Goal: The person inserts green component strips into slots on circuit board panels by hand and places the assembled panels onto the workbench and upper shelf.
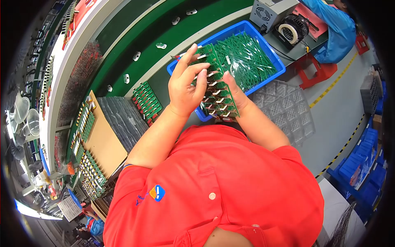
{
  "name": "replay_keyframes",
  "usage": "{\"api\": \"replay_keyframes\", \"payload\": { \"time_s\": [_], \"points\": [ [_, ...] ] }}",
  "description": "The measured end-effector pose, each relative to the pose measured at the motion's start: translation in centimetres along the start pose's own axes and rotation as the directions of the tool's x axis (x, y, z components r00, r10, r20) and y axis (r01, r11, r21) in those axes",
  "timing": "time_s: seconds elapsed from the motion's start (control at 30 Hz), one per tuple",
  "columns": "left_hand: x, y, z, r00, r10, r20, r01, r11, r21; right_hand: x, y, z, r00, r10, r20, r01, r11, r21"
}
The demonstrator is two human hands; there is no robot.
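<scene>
A green circuit board panel with rows of white and dark components is held tilted in front of my chest. My right hand grips its right edge, the thumb on the near face and the other fingers hidden behind. At the panel's left side is my left hand, fingers bent and spread, with the fingertips close to the components. Whether those fingertips touch the parts, I cannot tell. Under the panel stands a blue bin filled with thin green strips.
Several more boards lie left of my hands, beside a dark stack and a cardboard sheet. A green conveyor curves behind. Clear plastic trays sit at right. A co-worker's blue sleeve reaches in near a grey metal box.
</scene>
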State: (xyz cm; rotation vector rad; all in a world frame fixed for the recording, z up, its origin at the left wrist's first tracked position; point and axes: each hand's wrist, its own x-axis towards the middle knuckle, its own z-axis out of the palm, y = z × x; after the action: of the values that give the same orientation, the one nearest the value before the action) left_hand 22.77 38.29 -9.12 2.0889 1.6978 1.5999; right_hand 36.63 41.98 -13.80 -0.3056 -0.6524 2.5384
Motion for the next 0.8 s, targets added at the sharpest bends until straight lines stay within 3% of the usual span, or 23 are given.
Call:
{"api": "replay_keyframes", "payload": {
  "time_s": [0.13, 0.2, 0.27, 0.3, 0.43, 0.73, 0.8],
  "points": [
    [0.0, 0.2, -0.1, 1.000, 0.002, 0.030, 0.000, 0.998, -0.064, -0.5, -0.1, 0.0, 1.000, -0.015, 0.007, 0.015, 1.000, -0.025],
    [0.2, 0.4, -0.1, 0.999, 0.006, 0.033, -0.003, 0.996, -0.086, -0.6, 0.0, -0.2, 1.000, -0.014, 0.025, 0.011, 0.994, 0.108],
    [0.3, 0.6, 0.0, 0.998, -0.067, 0.018, 0.069, 0.982, -0.173, -0.6, -0.2, -0.1, 0.998, -0.049, 0.026, 0.046, 0.992, 0.121],
    [0.6, 0.0, 0.1, 0.999, 0.028, -0.038, -0.032, 0.992, -0.122, -0.7, -0.3, -0.1, 0.996, -0.080, 0.031, 0.075, 0.988, 0.131],
    [1.1, -0.4, 0.4, 1.000, 0.009, -0.027, -0.011, 0.998, -0.065, -0.8, -0.9, -0.8, 0.994, -0.099, 0.045, 0.087, 0.973, 0.213],
    [3.7, -0.7, 1.8, 0.996, -0.049, 0.071, 0.045, 0.997, 0.056, -0.9, -1.9, -0.8, 0.988, -0.156, -0.013, 0.155, 0.986, -0.061],
    [3.9, -0.5, 2.2, 0.993, -0.051, 0.106, 0.042, 0.996, 0.083, -0.7, -1.9, -1.4, 0.973, -0.230, 0.035, 0.231, 0.945, -0.231]
  ]
}}
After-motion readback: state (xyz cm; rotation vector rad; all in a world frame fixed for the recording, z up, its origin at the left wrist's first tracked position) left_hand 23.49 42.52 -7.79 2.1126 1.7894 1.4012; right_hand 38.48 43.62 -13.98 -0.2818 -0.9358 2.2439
